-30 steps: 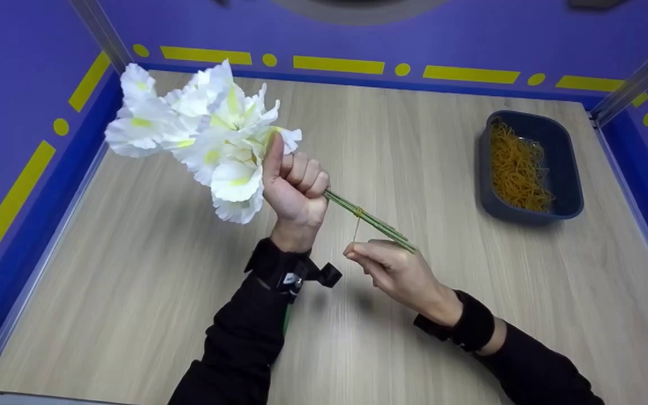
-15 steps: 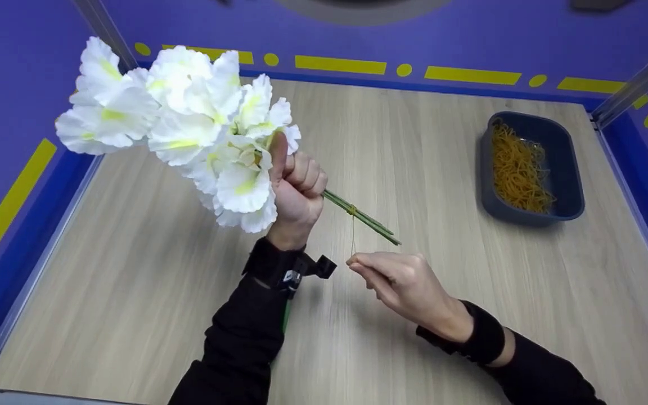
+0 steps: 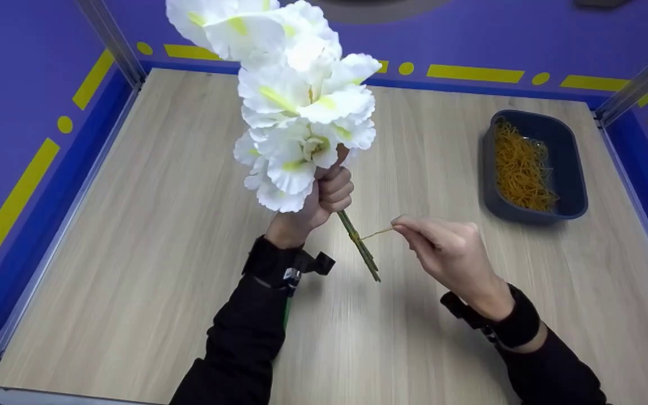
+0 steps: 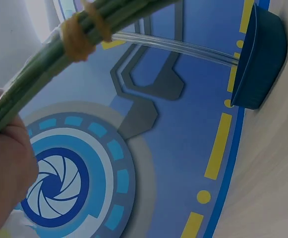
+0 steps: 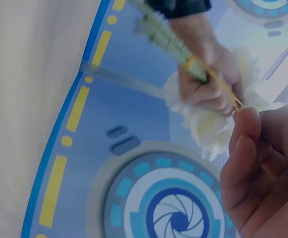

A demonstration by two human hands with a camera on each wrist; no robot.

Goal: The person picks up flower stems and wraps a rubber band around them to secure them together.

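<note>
My left hand point(image 3: 332, 194) grips a bunch of white artificial flowers point(image 3: 307, 101) by the stems, just beneath the blooms. Below the fist the green stems point(image 3: 366, 256) point down and to the right. A yellow rubber band point(image 4: 77, 39) is wound around them, as the left wrist view shows up close. From the stems a stretched loop of the band point(image 5: 218, 79) runs to my right hand point(image 3: 450, 247), whose thumb and forefinger pinch its end. Petals cover part of the left thumb and palm in the head view.
A dark blue-grey plastic box point(image 3: 580, 185) with a heap of yellow rubber bands point(image 3: 521, 169) stands at the right rear of the wooden table point(image 3: 161, 281). Blue panels point(image 3: 20, 84) with yellow marks enclose the table at the back and sides.
The bouquet has swung rightward and more upright, its stem ends now lower. My right hand has moved right, stretching the band sideways from the stems instead of downward.
</note>
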